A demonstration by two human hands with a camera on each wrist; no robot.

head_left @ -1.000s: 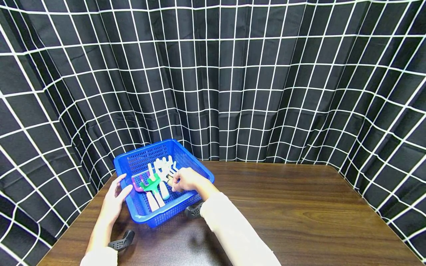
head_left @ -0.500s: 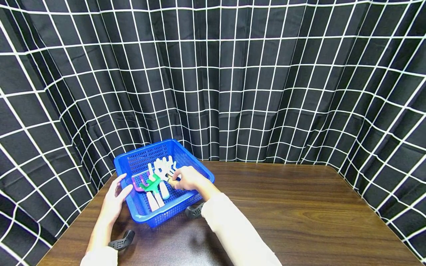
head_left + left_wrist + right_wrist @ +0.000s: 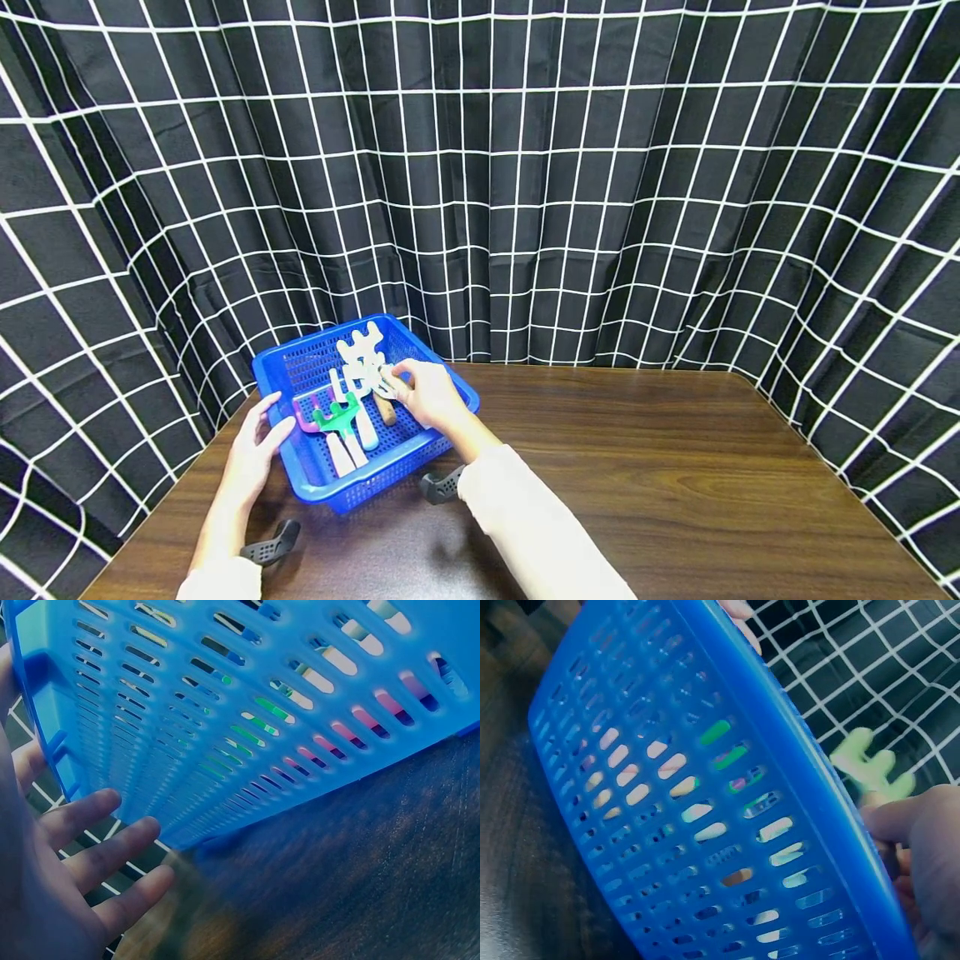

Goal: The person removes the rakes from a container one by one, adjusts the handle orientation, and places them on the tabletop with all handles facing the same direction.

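Note:
Inside the blue plastic basket (image 3: 375, 482), my right hand (image 3: 431, 396) pinches the tan handle of a small white hand rake (image 3: 360, 340). Its pale stubby prongs point up and away, and they rise above the rim in the right wrist view. My left hand (image 3: 251, 450) rests at the basket's left rim, thumb and index finger over the edge; several of its fingers extend loosely outside the wall in the left wrist view. Below the held rake lie a green rake (image 3: 339, 417), a pink rake (image 3: 306, 418) and more white ones with pale handles. A brown handle (image 3: 385, 410) lies near my right hand.
The basket stands on the left part of a brown wooden table (image 3: 660, 467). A black curtain (image 3: 570, 208) with white grid lines hangs behind and on both sides. Each wrist wears a black mount (image 3: 272, 543).
My right hand has moved up and back a little, lifting the white rake from among the others, so a brown handle beneath now shows. My left hand and the basket keep their places.

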